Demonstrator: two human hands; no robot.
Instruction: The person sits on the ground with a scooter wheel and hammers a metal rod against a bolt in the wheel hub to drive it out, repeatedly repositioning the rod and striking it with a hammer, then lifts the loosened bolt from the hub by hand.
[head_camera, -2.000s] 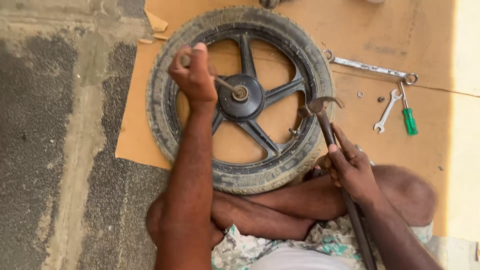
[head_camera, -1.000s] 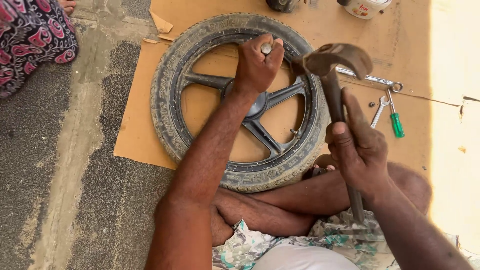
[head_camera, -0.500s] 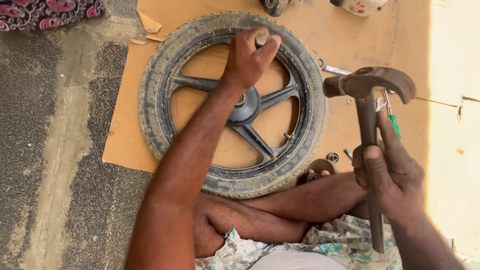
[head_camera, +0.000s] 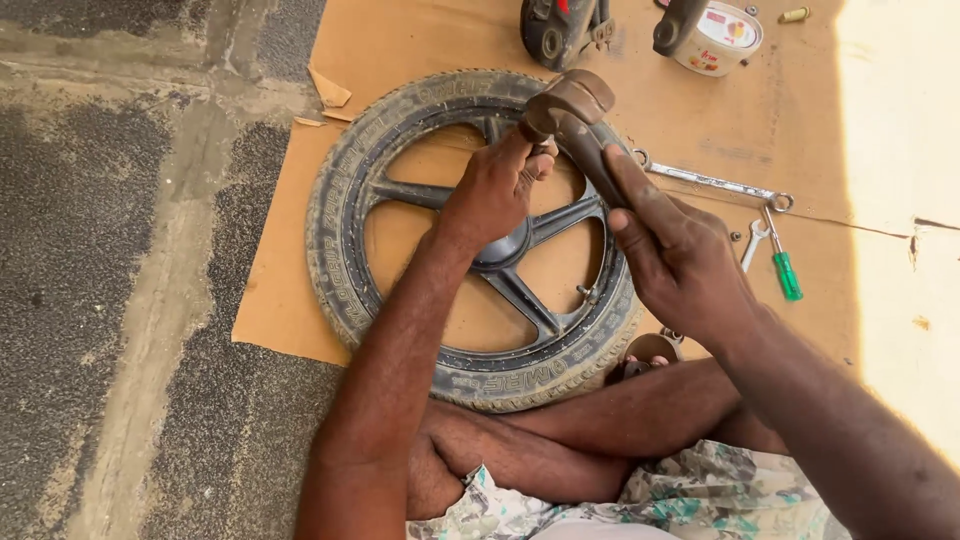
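A motorcycle wheel (head_camera: 370, 180) with a worn tyre and black spokes lies flat on a sheet of cardboard (head_camera: 830, 110). My left hand (head_camera: 495, 190) is over the hub, fingers closed round a small metal rod that stands upright; most of the rod is hidden by the fingers. My right hand (head_camera: 680, 260) grips the handle of a rusty hammer (head_camera: 570, 105). The hammer head sits directly above my left fist, touching or almost touching the rod's top. My crossed legs rest against the tyre's near edge.
A long spanner (head_camera: 710, 182), a small spanner (head_camera: 752, 243) and a green-handled screwdriver (head_camera: 783, 268) lie on the cardboard right of the wheel. A round tin (head_camera: 722, 35) and dark machine parts (head_camera: 555, 30) stand at the back. Rough concrete (head_camera: 120, 300) lies to the left.
My right hand has swung the hammer from raised at the right down and leftward onto the top of my left fist. The left hand stayed over the hub.
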